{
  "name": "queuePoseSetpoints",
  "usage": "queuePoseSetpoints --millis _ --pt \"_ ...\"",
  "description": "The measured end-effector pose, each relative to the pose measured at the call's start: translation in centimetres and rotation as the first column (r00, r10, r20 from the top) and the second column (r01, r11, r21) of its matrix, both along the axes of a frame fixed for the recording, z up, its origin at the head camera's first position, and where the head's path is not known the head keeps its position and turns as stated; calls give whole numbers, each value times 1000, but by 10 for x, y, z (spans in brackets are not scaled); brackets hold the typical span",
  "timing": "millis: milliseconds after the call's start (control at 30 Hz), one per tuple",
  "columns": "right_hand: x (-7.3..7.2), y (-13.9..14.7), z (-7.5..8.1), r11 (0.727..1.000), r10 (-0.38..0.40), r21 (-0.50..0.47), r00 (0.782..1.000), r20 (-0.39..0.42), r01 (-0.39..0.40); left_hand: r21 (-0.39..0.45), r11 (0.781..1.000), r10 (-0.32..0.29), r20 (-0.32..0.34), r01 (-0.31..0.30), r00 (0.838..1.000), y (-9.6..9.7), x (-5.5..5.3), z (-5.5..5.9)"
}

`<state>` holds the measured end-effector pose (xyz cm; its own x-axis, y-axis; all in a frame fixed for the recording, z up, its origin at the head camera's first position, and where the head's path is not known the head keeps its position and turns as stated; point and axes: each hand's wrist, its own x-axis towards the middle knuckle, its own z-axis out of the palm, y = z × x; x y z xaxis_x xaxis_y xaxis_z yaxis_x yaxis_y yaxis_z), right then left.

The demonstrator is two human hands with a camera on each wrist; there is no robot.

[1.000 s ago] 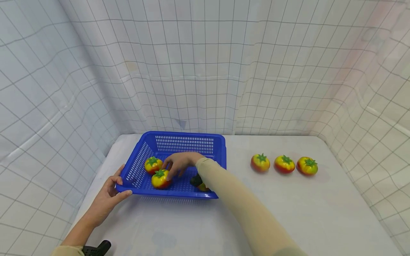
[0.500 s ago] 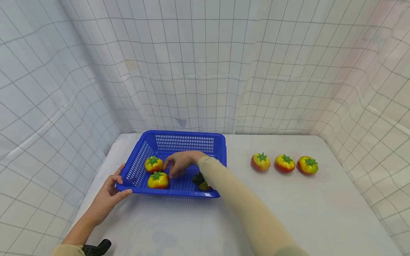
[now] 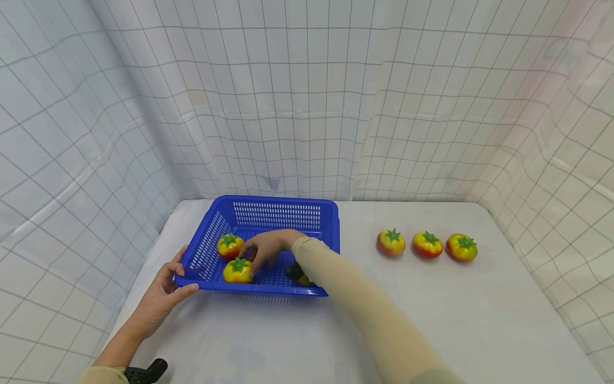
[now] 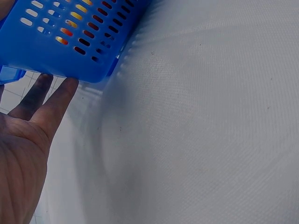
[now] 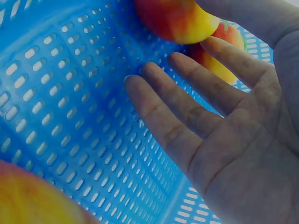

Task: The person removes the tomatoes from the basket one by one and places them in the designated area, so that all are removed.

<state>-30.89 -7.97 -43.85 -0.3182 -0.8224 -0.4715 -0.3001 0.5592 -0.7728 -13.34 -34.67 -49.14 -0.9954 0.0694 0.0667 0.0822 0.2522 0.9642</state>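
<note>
My left hand (image 3: 155, 301) holds the near left corner of a blue plastic basket (image 3: 268, 204), thumb along the front rim and fingers at the left side. Inside the basket is my right hand (image 3: 266, 248), its fingertips touching the front one of two red-and-yellow toy tomatoes, the front tomato (image 3: 237, 271). The rear tomato (image 3: 230, 245) sits just behind it. In the right wrist view the fingers look nearly straight, with a tomato (image 5: 180, 21) beside thumb and index finger. Another tomato (image 3: 305, 280) lies by the basket's front right, partly hidden under the right forearm.
Three more toy tomatoes stand in a row on the white table to the right: a left one (image 3: 390, 243), a middle one (image 3: 427, 245) and a right one (image 3: 461, 248). A white grid-patterned curtain (image 3: 297, 106) encloses the table at back and sides.
The front tomato has shifted slightly left. My right hand drew away from it half a second ago and now touches it again. The left hand has stayed on the basket corner.
</note>
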Motion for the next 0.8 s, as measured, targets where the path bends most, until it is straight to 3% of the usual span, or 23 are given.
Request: queuePoseSetpoints --millis 567,800 --pt "7 -7 -5 1000 28 -10 998 -61 -28 3 1000 -3 -2 3 1000 0 0 -1" --pt "2 -1 -4 999 40 8 998 -48 -39 5 1000 -4 -2 4 1000 -1 -1 0"
